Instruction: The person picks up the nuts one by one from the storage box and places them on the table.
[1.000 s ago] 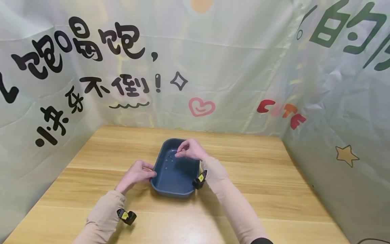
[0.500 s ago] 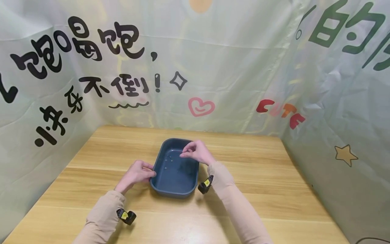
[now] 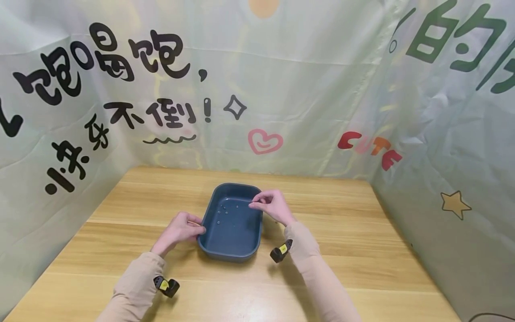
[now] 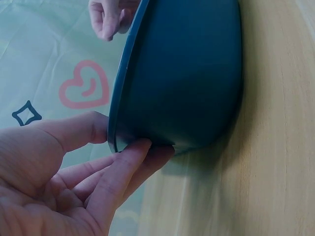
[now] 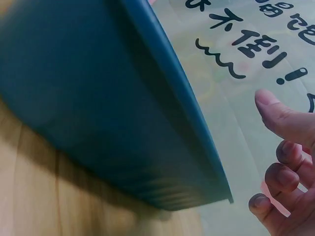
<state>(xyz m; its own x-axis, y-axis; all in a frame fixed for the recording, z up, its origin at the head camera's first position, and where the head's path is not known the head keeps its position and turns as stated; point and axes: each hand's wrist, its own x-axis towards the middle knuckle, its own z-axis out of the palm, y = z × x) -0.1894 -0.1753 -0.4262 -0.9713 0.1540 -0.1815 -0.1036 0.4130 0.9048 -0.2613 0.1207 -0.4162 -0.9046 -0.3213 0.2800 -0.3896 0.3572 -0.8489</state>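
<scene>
A dark blue plastic tray (image 3: 238, 235) with high walls stands on the wooden table. Several tiny ring-like pieces, perhaps nuts (image 3: 226, 213), lie on its floor toward the left and back. My left hand (image 3: 182, 228) pinches the tray's left edge; in the left wrist view the thumb is at the rim and the fingers are on the outer wall. My right hand (image 3: 275, 206) hovers over the tray's right rim, thumb and index finger close together. In the left wrist view a dark speck shows at its fingertips, too small to identify. The right wrist view shows its other fingers (image 5: 281, 178) curled.
The wood-grain table (image 3: 346, 241) surrounds the tray. A tiny dark speck (image 3: 276, 222) lies on it beside the right wrist. Printed curtains (image 3: 306, 89) close off the back and both sides. A dark cable (image 3: 492, 315) shows at the lower right corner.
My right hand has moved right, from above the tray's middle to its right rim. A tiny piece on the tray's floor now shows where the fingers were. The left hand stays put.
</scene>
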